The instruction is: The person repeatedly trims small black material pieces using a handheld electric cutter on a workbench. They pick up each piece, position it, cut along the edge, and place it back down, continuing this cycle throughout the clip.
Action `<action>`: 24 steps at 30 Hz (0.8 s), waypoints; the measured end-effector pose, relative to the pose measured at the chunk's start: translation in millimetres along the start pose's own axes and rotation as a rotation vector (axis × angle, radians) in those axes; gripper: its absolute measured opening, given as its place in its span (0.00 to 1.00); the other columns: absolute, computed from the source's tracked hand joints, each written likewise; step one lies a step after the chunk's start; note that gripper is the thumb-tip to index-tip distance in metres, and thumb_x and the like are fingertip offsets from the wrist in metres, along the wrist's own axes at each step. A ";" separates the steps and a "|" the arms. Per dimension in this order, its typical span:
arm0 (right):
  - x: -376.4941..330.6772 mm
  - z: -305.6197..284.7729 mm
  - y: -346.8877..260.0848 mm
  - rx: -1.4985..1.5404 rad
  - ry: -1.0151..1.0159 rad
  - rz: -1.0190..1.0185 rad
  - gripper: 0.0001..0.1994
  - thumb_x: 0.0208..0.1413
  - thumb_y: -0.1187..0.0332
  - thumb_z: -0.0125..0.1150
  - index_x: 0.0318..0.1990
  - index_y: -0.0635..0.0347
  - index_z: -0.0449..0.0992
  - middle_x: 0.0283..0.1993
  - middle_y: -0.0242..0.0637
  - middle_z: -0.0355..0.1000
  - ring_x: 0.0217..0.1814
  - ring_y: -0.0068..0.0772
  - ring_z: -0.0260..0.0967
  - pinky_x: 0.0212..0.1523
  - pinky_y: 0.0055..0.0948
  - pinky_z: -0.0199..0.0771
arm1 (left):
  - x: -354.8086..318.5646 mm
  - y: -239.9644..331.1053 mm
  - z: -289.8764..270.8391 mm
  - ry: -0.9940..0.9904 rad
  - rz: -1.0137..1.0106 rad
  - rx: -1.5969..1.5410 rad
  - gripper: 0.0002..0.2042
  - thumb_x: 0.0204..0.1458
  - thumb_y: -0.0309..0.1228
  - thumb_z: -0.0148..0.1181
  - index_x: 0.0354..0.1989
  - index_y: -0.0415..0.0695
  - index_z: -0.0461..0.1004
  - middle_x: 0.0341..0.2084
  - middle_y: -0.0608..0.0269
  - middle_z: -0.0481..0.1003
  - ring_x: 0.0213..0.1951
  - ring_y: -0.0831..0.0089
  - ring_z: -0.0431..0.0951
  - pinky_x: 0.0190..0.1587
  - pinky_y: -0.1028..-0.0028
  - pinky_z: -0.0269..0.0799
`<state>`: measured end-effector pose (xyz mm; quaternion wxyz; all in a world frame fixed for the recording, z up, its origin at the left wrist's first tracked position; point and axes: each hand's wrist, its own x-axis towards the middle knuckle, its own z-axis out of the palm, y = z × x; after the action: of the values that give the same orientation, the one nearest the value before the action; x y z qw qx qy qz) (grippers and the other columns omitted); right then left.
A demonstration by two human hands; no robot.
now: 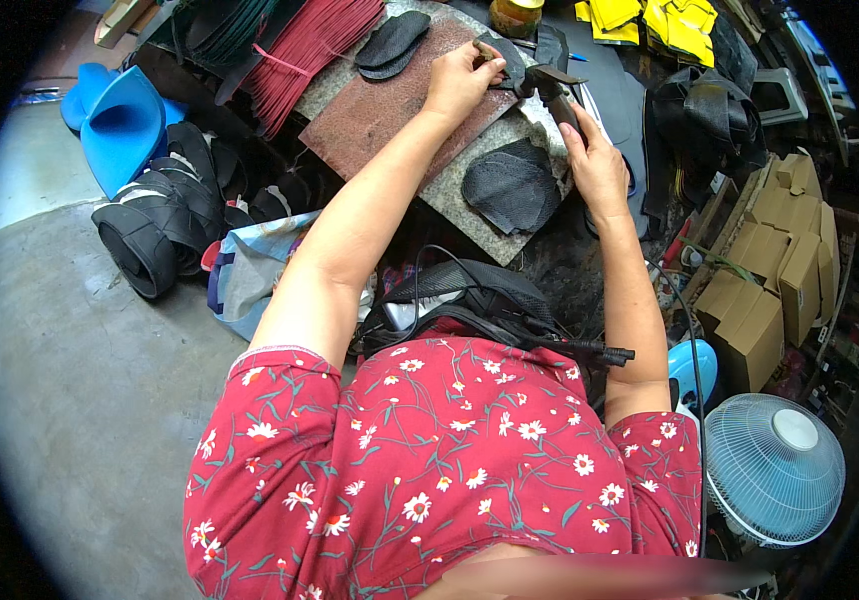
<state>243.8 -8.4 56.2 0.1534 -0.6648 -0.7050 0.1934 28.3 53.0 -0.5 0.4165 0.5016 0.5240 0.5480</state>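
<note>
My left hand reaches to the far side of the work board, its fingertips pinched together over a dark piece. Something small and brownish shows at those fingertips, too small to name. Beside it, my right hand is closed round the handle of a hammer, whose dark metal head lies close to the left fingers. Below the hammer rests a stack of black rounded cut pieces on a speckled grey slab. More black oval pieces lie on the reddish-brown board to the left.
A bundle of red strips lies at the far left of the bench. Yellow packets and a jar stand at the back. Black rolls lie left on the floor, cardboard boxes and a fan at right.
</note>
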 end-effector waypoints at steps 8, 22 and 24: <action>1.3 -32.6 -12.6 0.327 0.120 0.014 0.20 0.60 0.49 0.55 0.58 0.39 0.73 0.32 0.39 0.77 0.33 0.34 0.76 0.37 0.32 0.73 | 3.7 7.6 -1.7 -0.025 0.046 0.193 0.06 0.52 0.29 0.63 0.34 0.39 0.77 0.24 0.58 0.80 0.28 0.75 0.82 0.33 0.75 0.77; -3.0 -45.5 -28.3 0.174 0.165 -0.043 0.18 0.60 0.50 0.55 0.57 0.34 0.72 0.42 0.42 0.78 0.43 0.49 0.76 0.40 0.38 0.75 | 7.4 18.9 8.7 -0.105 0.527 0.633 0.05 0.48 0.27 0.58 0.31 0.40 0.72 0.30 0.49 0.76 0.36 0.50 0.77 0.39 0.60 0.74; -4.8 -52.9 -24.1 0.266 0.240 -0.130 0.19 0.60 0.51 0.56 0.57 0.38 0.72 0.43 0.43 0.77 0.45 0.48 0.76 0.41 0.36 0.75 | 6.7 17.9 7.2 -0.121 0.444 0.600 0.06 0.50 0.28 0.59 0.32 0.39 0.72 0.30 0.49 0.76 0.36 0.50 0.77 0.39 0.60 0.73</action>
<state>248.0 -10.5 114.4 0.3350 -0.6102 -0.6912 0.1941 35.6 58.9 17.7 0.1523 0.7340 0.5143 0.4166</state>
